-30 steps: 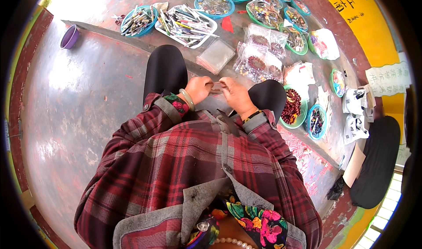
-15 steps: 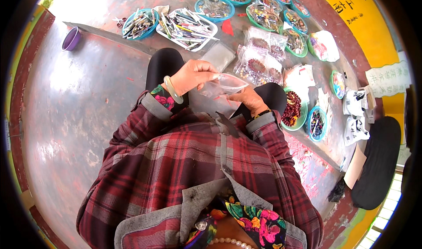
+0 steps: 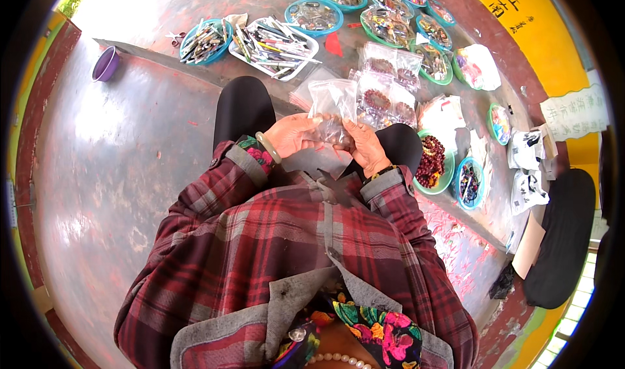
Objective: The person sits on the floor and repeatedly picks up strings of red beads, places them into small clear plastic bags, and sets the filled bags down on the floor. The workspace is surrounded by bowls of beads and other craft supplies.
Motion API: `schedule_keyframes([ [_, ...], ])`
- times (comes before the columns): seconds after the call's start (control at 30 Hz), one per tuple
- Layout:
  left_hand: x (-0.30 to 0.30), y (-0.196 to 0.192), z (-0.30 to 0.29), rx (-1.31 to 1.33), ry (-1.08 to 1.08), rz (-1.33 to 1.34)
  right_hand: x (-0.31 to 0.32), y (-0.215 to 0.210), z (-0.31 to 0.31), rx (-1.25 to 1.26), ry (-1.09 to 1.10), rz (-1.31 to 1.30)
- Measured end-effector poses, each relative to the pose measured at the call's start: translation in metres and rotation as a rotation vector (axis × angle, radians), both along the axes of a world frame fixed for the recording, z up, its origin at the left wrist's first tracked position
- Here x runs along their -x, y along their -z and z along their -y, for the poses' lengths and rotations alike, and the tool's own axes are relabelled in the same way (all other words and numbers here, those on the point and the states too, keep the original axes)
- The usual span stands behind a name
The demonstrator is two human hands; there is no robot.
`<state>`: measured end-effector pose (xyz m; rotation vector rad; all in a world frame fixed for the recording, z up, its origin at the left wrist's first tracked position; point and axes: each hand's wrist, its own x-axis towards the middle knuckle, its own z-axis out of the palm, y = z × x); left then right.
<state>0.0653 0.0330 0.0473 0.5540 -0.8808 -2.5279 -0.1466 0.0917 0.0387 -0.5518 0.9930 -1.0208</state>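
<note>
In front of my lap I hold a clear plastic zip bag (image 3: 334, 97) upright, with something dark reddish-brown, like a beaded bracelet, in its lower part. My left hand (image 3: 291, 136) pinches the bag's lower left side, thumb in front. The lower right side is gripped by my right hand (image 3: 368, 149). Below the hands a greyish clear sheet or bag (image 3: 319, 163) lies across my lap. Just beyond the held bag sits a stack of flat clear bags (image 3: 305, 95), partly hidden. Filled bags with dark red bead bracelets (image 3: 377, 99) lie to its right.
Ahead stand a white tray of pens (image 3: 277, 47), a blue basket of pens (image 3: 206, 41) and several baskets of small goods (image 3: 314, 16). On my right are a green bowl of dark red beads (image 3: 431, 167) and a blue basket (image 3: 469, 183). A purple bowl (image 3: 105, 64) stands far left.
The bag has turned from lying flat with its mouth toward me to standing upright, its dark contents now showing. My left hand has come down to the bag's lower side.
</note>
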Motion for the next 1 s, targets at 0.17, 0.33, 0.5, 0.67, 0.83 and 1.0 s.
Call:
schedule_keyframes([
  [0.17,-0.003,0.026,0.004,-0.103,-0.127,0.181,-0.004,0.004,0.002,0.101,0.021,0.079],
  [0.33,-0.002,0.03,0.003,-0.121,-0.107,0.162,-0.007,0.009,-0.001,0.038,0.175,-0.009],
  [0.5,-0.002,0.026,0.0,-0.088,-0.088,0.129,-0.009,0.007,0.001,0.108,0.109,0.003],
  [0.67,0.001,0.024,0.001,-0.155,-0.069,-0.065,-0.014,0.001,0.0,0.144,-0.009,-0.045],
  [0.83,0.002,0.008,-0.002,-0.241,-0.169,-0.177,-0.011,0.003,0.002,0.117,-0.038,0.055],
  [1.0,-0.005,0.028,0.008,-0.186,-0.372,-0.102,-0.016,-0.014,0.001,0.089,-0.157,0.053],
])
